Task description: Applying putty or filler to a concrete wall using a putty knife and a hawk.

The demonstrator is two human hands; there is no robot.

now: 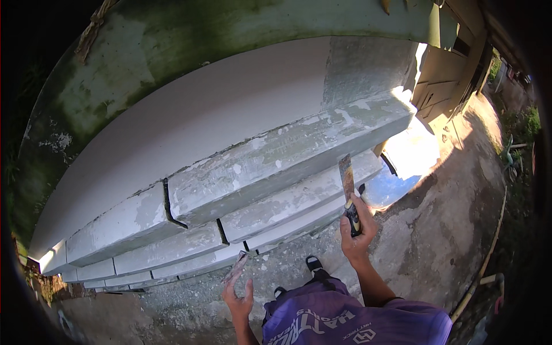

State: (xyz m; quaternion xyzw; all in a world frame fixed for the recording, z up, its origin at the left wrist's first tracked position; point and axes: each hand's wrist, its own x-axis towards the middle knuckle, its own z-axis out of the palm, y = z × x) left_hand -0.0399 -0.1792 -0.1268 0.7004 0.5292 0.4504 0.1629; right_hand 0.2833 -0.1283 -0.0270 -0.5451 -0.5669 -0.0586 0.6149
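My right hand (359, 234) is wrapped round the dark handle of a putty knife (347, 175), its worn, rust-stained blade pointing up and away from me. Lower and to the left, my left hand (237, 300) pinches a small flat, greyish-pink piece (235, 267); I cannot make out whether it is sandpaper or something else. Both hands are apart from the stepped ledge (276, 146) in front of me. Its top course shows patchy pale paint and grey bare spots, and dark vertical joints cut across its steps.
A smooth pale wall panel (230, 86) rises behind the ledge, under a green-stained slab (138, 52). A shiny blue-and-white object (394, 185) stands at the ledge's right end. Rough concrete ground (420, 247) lies below, with a long pole (491, 253) at the right.
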